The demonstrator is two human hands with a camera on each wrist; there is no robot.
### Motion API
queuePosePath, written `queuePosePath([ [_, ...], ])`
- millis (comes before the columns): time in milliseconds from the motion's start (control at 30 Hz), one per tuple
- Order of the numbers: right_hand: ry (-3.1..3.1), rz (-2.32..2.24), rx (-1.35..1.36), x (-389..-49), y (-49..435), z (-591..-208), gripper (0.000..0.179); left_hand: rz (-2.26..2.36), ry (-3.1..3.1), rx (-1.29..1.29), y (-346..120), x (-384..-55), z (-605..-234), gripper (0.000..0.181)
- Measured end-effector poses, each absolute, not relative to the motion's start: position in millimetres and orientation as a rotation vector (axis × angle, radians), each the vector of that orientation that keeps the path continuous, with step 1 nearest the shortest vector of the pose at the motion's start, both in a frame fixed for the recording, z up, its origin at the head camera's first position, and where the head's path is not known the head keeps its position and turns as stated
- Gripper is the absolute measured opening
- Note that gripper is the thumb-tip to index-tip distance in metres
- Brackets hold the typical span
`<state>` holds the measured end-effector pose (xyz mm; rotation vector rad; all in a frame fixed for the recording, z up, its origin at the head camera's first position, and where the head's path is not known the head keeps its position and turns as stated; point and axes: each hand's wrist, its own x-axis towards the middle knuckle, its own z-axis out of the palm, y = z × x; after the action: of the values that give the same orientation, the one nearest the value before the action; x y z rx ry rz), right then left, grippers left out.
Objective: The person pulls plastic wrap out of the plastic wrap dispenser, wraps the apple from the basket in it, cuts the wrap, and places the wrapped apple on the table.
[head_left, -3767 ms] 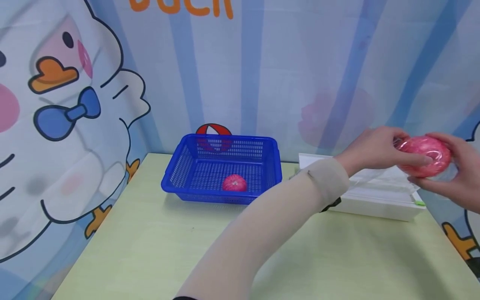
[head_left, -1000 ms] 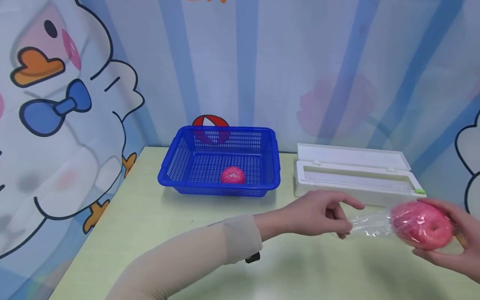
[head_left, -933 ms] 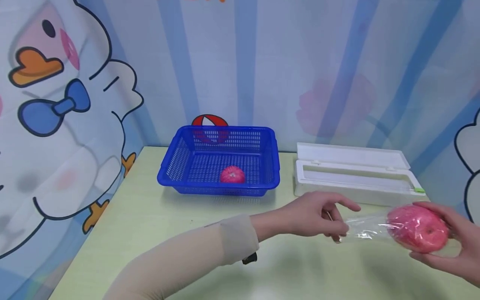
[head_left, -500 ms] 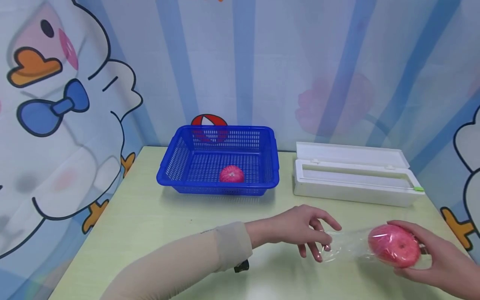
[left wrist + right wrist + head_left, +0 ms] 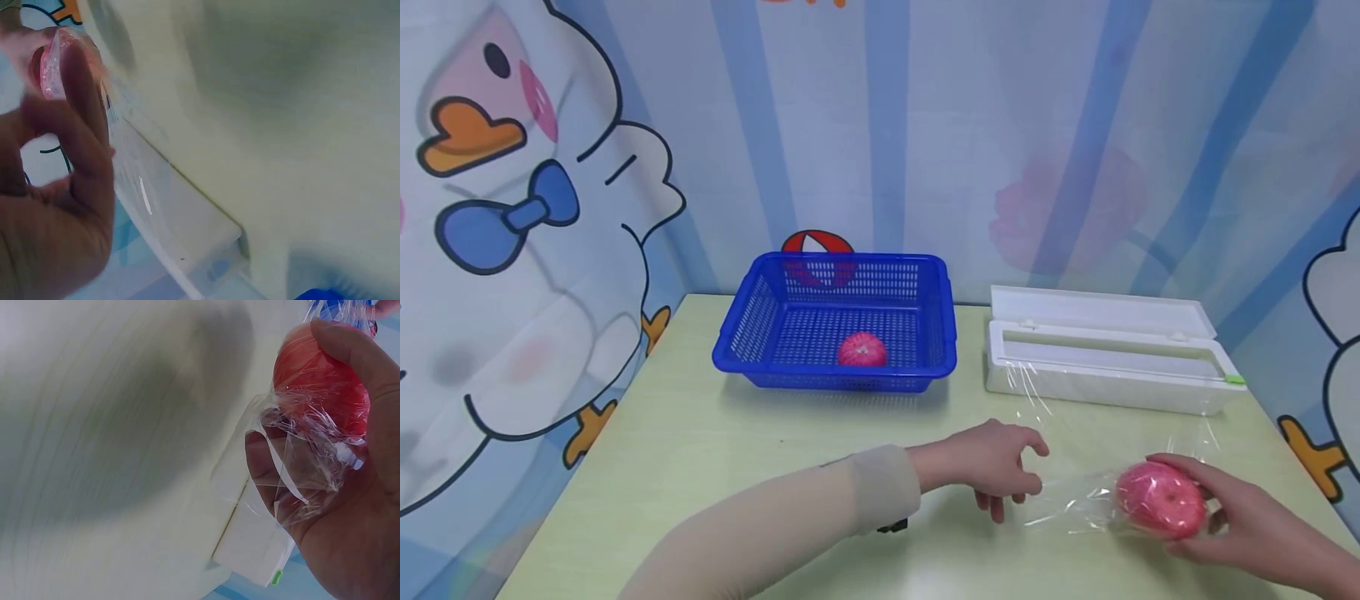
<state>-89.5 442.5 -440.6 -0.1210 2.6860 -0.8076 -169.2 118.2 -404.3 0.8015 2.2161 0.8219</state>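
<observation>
My right hand (image 5: 1243, 517) grips a red apple (image 5: 1161, 500) low over the table at the right. Clear plastic wrap (image 5: 300, 469) covers the apple and hangs crumpled over that hand's fingers in the right wrist view. A loose tail of the wrap stretches left from the apple toward my left hand (image 5: 996, 462). The left thumb and index finger stand apart, with the film's end close by the thumb. In the left wrist view the left hand is blurred, the wrapped apple beyond its fingers. A second red apple (image 5: 862, 350) lies in the blue basket (image 5: 835, 368).
At the back right stands a white plastic wrap dispenser box (image 5: 1105, 385) with its lid raised and a green tab at one end. Faint film shows in front of the box. The pale table (image 5: 760, 483) ends at a printed cloth backdrop (image 5: 955, 150).
Both hands have come down, and the right hand has moved left with the wrapped apple. The film tail has loosened, and faint film now shows before the dispenser box. The basket has not moved.
</observation>
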Motion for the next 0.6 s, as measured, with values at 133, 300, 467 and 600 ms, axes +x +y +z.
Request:
queuePosePath([
  [133, 2.68, -0.802, -0.131, -94.2, 442.3, -442.6, 0.101, 0.415, 2.603, 1.071, 133.4, -168.5, -398.8, 0.054],
  [300, 2.679, -0.797, -0.161, -97.5, 445.2, -443.8, 0.101, -0.002, 2.806, 1.431, 161.8, -157.0, -395.2, 0.049],
  [467, 2.657, -0.803, -0.191, -100.4, 447.7, -444.6, 0.102, -0.097, 2.689, 1.558, 193.8, -143.0, -401.5, 0.062],
  [600, 2.644, -0.815, -0.214, -102.1, 447.9, -446.1, 0.102, -0.073, 2.624, 1.586, 207.2, -138.8, -415.1, 0.065],
])
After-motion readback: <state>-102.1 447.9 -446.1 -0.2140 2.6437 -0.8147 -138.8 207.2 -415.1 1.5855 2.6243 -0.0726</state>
